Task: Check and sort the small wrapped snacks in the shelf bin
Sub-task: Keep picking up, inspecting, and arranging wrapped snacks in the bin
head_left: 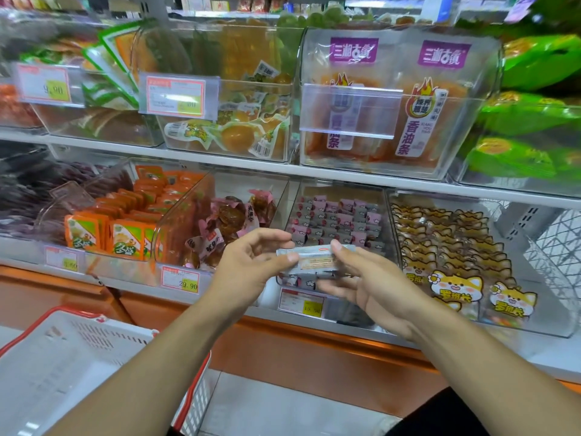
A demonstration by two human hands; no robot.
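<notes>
Before the clear shelf bin (pixel 390 215) of small pink-and-grey wrapped snacks (pixel 338 221), both hands hold one long pale packet (pixel 317 259) level — left hand (pixel 251 265) pinching its left end, right hand (pixel 364 284) its right end.

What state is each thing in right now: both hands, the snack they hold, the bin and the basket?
Left hand: grip pinching the wrapped snack's left end.
Right hand: thumb on the snack's right end, fingers beneath it.
Wrapped snack: sealed, held level in front of the bin.
Shelf bin: open-topped, holding rows of small pink-and-grey wrapped snacks.
Basket: at lower left, contents unclear.
</notes>
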